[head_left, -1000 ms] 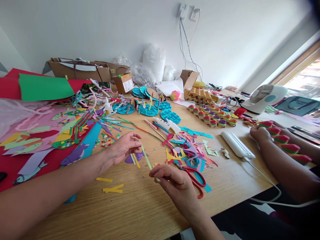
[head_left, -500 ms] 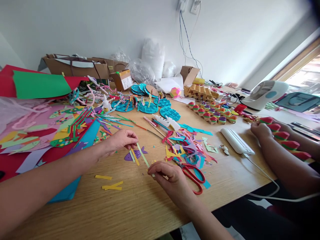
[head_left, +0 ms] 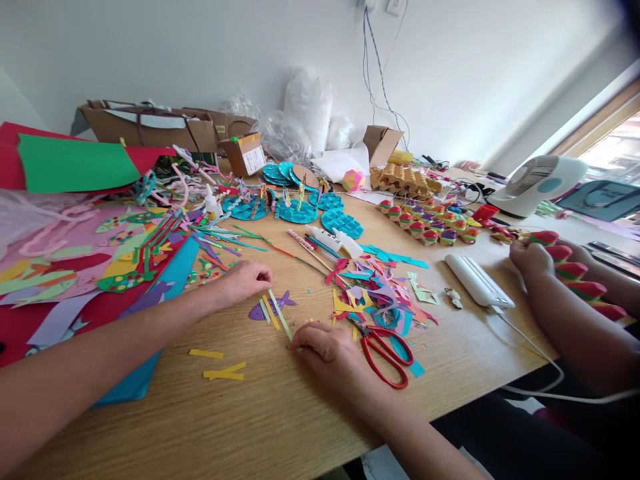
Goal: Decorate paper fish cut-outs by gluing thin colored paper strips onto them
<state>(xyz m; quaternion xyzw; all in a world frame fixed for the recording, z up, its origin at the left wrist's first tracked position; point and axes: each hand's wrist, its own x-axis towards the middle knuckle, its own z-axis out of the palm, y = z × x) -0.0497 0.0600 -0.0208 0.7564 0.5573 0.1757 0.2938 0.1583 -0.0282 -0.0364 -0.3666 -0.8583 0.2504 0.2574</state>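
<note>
Between my two hands runs a narrow pale green paper strip (head_left: 281,315), one end pinched by each. My left hand (head_left: 249,279) is closed on its upper end, and my right hand (head_left: 325,347) is closed on its lower end, fingertips partly hidden. Under the strip lies a purple paper fish (head_left: 258,311), with a yellow strip (head_left: 271,312) and another pale green strip (head_left: 264,311) across its body. Several loose yellow strips (head_left: 225,373) rest on the table nearer me. Red-handled scissors (head_left: 387,353) lie right of my right hand.
Paper scraps (head_left: 385,293) are heaped beyond the scissors, near white glue bottles (head_left: 335,241). Blue discs (head_left: 299,211) stand farther back. Coloured paper sheets (head_left: 65,267) cover the left side. At right, another person's hands (head_left: 533,263) hold a red-and-green row beside a white power bank (head_left: 477,281).
Both hands have shifted slightly left, my left hand a little lower, bringing the pale green strip closer to the fish. The view has tilted slightly.
</note>
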